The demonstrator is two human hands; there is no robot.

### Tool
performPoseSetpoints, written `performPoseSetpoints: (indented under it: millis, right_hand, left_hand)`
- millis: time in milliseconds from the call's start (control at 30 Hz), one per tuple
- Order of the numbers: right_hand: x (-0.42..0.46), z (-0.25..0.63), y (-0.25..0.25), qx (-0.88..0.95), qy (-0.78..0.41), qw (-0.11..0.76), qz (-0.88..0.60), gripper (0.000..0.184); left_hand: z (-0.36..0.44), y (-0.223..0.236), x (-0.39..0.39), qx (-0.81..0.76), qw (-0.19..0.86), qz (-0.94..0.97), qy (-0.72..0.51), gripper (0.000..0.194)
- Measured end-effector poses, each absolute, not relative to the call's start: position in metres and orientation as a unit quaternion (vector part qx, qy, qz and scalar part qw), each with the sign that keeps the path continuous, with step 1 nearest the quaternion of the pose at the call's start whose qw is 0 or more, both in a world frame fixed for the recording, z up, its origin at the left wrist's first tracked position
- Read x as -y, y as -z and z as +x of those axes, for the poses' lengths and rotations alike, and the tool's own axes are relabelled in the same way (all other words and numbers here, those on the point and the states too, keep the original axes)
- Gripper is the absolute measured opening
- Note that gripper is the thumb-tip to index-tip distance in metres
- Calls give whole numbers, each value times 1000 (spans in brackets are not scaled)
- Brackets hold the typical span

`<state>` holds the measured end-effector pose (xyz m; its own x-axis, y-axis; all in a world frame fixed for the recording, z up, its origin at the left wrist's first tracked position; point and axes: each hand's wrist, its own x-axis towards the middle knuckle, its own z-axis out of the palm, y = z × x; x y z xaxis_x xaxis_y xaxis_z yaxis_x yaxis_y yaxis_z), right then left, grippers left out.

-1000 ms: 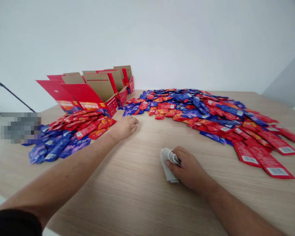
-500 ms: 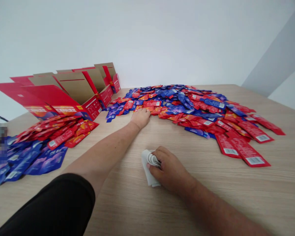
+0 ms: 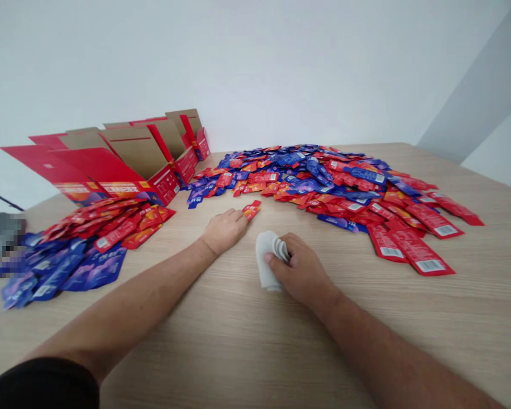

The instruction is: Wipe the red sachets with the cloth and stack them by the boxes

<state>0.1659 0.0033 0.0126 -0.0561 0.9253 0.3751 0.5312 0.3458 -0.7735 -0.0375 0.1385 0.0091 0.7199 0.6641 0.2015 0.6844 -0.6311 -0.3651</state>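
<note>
Since nothing nearer than the arms is in shot, a black sleeve (image 3: pixel 34 386) on the left arm is seen first, with both forearms laid across a light wood-grain desk (image 3: pixel 238 358). The right hand (image 3: pixel 300 270) is curled over a folded white cloth (image 3: pixel 267 258), with the fingers (image 3: pixel 292 247) closed around its top edge and the cloth pressed to the desk. It's probably soft and very light, so it should be easy to take by the fold. The left hand (image 3: pixel 225 232) lies palm down, fingers (image 3: pixel 238 218) together and fairly flat. A small red sachet (image 3: pixel 251 209) sits right at the fingertips, but whether it's actually pinched can't be told from here. That sachet looks like thin, light, slick foil, likely to slide around, so I'd guess it's best taken by the flat end between finger and thumb. Further out, a low heap of red and blue sachets (image 3: pixel 89 250) is spread to the left, and a much bigger mixed heap (image 3: pixel 306 184) fans across the back of the desk, with longer red sachets (image 3: pixel 417 253) showing barcode labels at its right end. Opened red cardboard boxes (image 3: pixel 123 162) stand behind the left heap, against a plain white wall (image 3: pixel 255 68).
</note>
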Motion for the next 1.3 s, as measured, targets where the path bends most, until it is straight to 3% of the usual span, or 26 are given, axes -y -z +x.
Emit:
performPoseSetpoints:
  millis: [167,333,433,567,733,800,867,967,1133,1300]
  right_hand:
    - [-10,179,-15,603,-196,436,-639,26]
    - [-16,186,-11,579,-181,439,-663,33]
    - [-18,189,-10,579,-177,437,-665,34]
    - [-19,190,-8,581,-171,432,-669,36]
    - [-19,190,-6,587,-173,428,-665,37]
    - [-18,189,-7,589,-175,427,-663,36]
    - [-18,188,-8,590,-176,426,-663,35]
    - [-15,187,-12,588,-182,425,-664,37]
    - [-4,182,-24,631,-132,431,-632,27]
    - [7,170,-29,745,-81,402,-526,14]
  left_hand:
    - [-78,-17,-56,302,224,-926,31,29]
    - [-96,-29,10,288,111,-950,56,25]
    - [-92,-37,24,366,58,-927,65,25]
    - [-73,-38,11,509,0,-860,44,47]
    - [-54,-30,-14,537,-100,-838,-2,71]
    - [-50,-31,-22,548,-151,-822,-17,59]
    - [-48,-35,-29,550,-220,-805,-26,35]
    - [-46,-38,-38,516,-372,-771,35,13]
    - [-27,-30,-35,461,-667,-526,256,22]
    - [-1,-16,-20,396,-742,-408,355,27]
